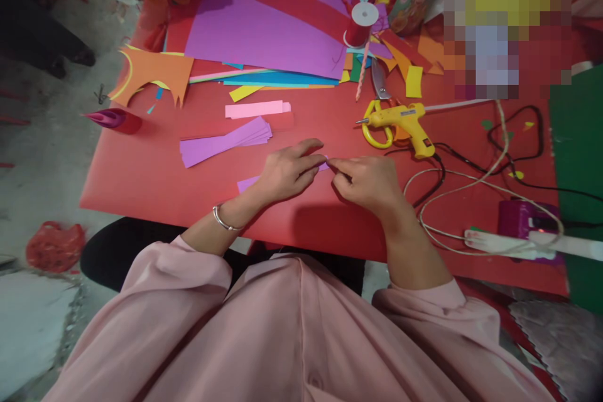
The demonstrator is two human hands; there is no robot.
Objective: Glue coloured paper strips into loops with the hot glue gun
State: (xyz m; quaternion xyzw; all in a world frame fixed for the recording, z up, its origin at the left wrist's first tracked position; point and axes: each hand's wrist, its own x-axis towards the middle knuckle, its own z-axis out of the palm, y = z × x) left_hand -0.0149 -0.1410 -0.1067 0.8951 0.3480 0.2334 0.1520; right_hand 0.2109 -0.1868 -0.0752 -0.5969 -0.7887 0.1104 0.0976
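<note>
Shirt (pixel 268 326), then purple strip (pixel 247 184), long axis sideways

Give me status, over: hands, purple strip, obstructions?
Left hand lying across purple strip; right hand at strip's right end. Yellow glue gun beyond right hand, touching neither.

The left hand (pixel 288 171) hides part of a purple strip (pixel 247 184)
</note>
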